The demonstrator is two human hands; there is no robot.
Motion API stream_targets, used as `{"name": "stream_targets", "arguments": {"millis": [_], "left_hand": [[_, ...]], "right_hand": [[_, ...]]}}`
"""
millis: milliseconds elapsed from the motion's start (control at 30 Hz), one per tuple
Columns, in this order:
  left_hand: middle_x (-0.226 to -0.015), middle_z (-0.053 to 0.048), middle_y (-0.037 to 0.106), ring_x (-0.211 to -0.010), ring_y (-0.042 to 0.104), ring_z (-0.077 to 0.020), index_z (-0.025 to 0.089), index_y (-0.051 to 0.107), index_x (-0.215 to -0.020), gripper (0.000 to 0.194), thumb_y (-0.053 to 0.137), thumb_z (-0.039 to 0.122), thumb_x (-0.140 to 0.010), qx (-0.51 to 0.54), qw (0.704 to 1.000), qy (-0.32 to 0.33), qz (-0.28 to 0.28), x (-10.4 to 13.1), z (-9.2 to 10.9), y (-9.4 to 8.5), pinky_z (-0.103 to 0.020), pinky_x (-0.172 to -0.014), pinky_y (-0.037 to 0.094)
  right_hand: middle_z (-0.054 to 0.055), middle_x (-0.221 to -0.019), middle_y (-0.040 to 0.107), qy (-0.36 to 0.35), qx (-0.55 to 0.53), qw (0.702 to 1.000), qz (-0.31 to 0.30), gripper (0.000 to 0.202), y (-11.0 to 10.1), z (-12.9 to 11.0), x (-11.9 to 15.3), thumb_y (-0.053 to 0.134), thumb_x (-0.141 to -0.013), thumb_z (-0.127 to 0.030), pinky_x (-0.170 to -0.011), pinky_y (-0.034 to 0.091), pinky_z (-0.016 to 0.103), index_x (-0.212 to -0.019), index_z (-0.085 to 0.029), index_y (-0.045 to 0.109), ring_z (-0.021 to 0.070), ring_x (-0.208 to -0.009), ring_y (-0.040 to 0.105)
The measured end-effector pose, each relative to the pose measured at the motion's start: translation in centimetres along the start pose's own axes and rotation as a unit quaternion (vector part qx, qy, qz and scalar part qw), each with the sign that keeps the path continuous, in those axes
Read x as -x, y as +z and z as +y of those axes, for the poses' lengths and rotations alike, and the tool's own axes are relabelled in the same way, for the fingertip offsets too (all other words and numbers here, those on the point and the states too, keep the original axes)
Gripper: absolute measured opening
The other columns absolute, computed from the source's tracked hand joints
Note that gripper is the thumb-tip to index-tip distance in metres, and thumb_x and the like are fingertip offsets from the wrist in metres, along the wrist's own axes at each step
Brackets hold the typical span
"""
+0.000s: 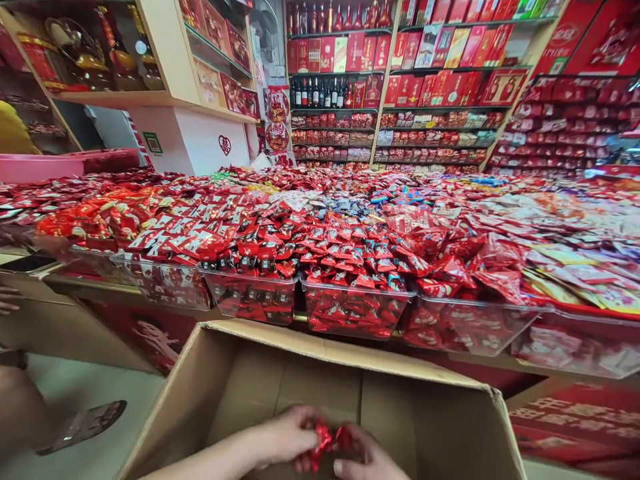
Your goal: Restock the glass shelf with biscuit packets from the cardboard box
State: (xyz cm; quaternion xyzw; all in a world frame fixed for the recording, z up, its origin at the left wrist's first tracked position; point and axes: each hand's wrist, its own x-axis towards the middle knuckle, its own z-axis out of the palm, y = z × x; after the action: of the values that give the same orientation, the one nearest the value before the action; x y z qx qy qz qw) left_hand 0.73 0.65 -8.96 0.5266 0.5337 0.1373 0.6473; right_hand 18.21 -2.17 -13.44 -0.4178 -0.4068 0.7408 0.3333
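My left hand (293, 437) and my right hand (363, 455) are close together inside a large open cardboard box (320, 350). Between them are shiny red wrapped pieces (324, 440). My left fingers are closed round one piece. The fingers of my right hand curl round red wrapping too. How many pieces there are is hidden by the fingers. Just beyond the box stand clear plastic bins (357, 313) heaped with small red packets (345, 250).
Shelves (340, 73) of bottles and red boxes line the back. A phone (30, 263) lies at the left on the counter's edge. Another person's hand (7, 300) and a sandalled foot (83, 427) show at the left. A pink tub (40, 167) stands behind.
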Motion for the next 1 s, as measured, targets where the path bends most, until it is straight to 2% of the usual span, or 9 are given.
{"name": "stream_targets", "arguments": {"millis": [67,167,367,500,600,667,800,933,1000], "left_hand": [[-0.062,0.007,0.054,-0.043,0.048,-0.0082,0.019,0.051,-0.093,0.034,0.066,0.027,-0.063,0.04,0.999,0.028,0.007,-0.3,1.1,0.6,-0.022,-0.045,0.036],[-0.064,0.006,0.054,-0.049,0.048,-0.0072,0.017,0.05,-0.087,0.035,0.066,0.036,-0.063,0.098,0.993,0.06,0.024,-0.5,2.1,1.3,-0.021,-0.05,0.037],[-0.065,0.002,0.059,-0.053,0.048,-0.0074,0.014,0.059,-0.086,0.034,0.067,0.039,-0.065,0.192,0.981,0.03,0.011,-0.1,2.5,1.6,-0.017,-0.043,0.027],[-0.075,-0.002,0.063,-0.07,0.059,-0.0149,0.018,0.056,-0.086,0.035,0.058,0.049,-0.07,0.28,0.959,-0.009,-0.052,0.7,3.1,1.5,-0.023,-0.055,0.041],[-0.082,-0.005,0.065,-0.079,0.061,-0.0183,0.018,0.054,-0.082,0.04,0.053,0.056,-0.071,0.317,0.944,-0.028,-0.085,1.1,3.2,1.5,-0.029,-0.063,0.045],[-0.078,-0.003,0.065,-0.071,0.061,-0.0147,0.018,0.051,-0.08,0.035,0.061,0.05,-0.068,0.318,0.944,-0.033,-0.079,1.0,3.0,1.7,-0.024,-0.056,0.044],[-0.065,0.004,0.062,-0.048,0.053,-0.0057,0.018,0.05,-0.083,0.035,0.072,0.036,-0.063,0.299,0.954,-0.005,-0.033,0.7,2.5,2.2,-0.014,-0.039,0.026],[-0.063,0.004,0.063,-0.047,0.052,-0.0053,0.018,0.052,-0.09,0.035,0.07,0.035,-0.066,0.296,0.955,0.036,-0.007,0.6,2.7,2.3,-0.013,-0.037,0.025],[-0.062,0.003,0.062,-0.048,0.052,-0.0055,0.017,0.053,-0.087,0.032,0.071,0.033,-0.066,0.298,0.953,0.05,-0.002,0.6,2.9,2.4,-0.013,-0.037,0.027]], "right_hand": [[0.005,-0.08,0.065,-0.027,-0.06,0.998,-0.019,0.049,0.2,-0.4,0.0,0.074,-0.057,-0.038,-0.052,0.042,0.021,-0.097,-0.014,0.057,0.0127,-0.065,0.058],[0.005,-0.071,0.064,-0.041,-0.096,0.994,0.012,0.039,0.4,-1.5,0.4,0.069,-0.065,-0.04,-0.053,0.044,0.022,-0.087,-0.011,0.056,0.0099,-0.057,0.056],[0.0,-0.061,0.061,-0.038,-0.111,0.991,0.065,0.035,0.6,-2.6,0.9,0.07,-0.063,-0.041,-0.045,0.042,0.018,-0.076,-0.012,0.054,0.007,-0.047,0.052],[-0.001,-0.053,0.06,-0.047,-0.087,0.99,0.103,0.038,0.7,-2.8,0.8,0.07,-0.061,-0.045,-0.039,0.038,0.017,-0.07,-0.013,0.052,0.0065,-0.041,0.049],[-0.002,-0.046,0.057,-0.057,-0.092,0.984,0.142,0.038,0.6,-3.2,0.8,0.07,-0.06,-0.046,-0.038,0.037,0.018,-0.065,-0.014,0.051,0.0066,-0.038,0.047],[-0.002,-0.049,0.058,-0.075,-0.125,0.977,0.155,0.036,0.4,-3.4,0.9,0.072,-0.059,-0.043,-0.042,0.04,0.019,-0.066,-0.014,0.052,0.0078,-0.042,0.05],[0.002,-0.064,0.063,-0.117,-0.149,0.974,0.127,0.025,0.2,-3.8,1.1,0.072,-0.062,-0.035,-0.057,0.047,0.024,-0.07,-0.014,0.06,0.012,-0.059,0.058],[0.006,-0.091,0.061,-0.165,-0.077,0.978,0.106,0.015,0.0,-4.1,1.5,0.072,-0.063,-0.029,-0.069,0.048,0.029,-0.068,-0.016,0.066,0.0152,-0.076,0.059],[0.008,-0.095,0.059,-0.182,-0.03,0.977,0.109,0.012,-0.1,-4.2,1.7,0.073,-0.061,-0.026,-0.075,0.047,0.03,-0.064,-0.016,0.067,0.0177,-0.086,0.057]]}}
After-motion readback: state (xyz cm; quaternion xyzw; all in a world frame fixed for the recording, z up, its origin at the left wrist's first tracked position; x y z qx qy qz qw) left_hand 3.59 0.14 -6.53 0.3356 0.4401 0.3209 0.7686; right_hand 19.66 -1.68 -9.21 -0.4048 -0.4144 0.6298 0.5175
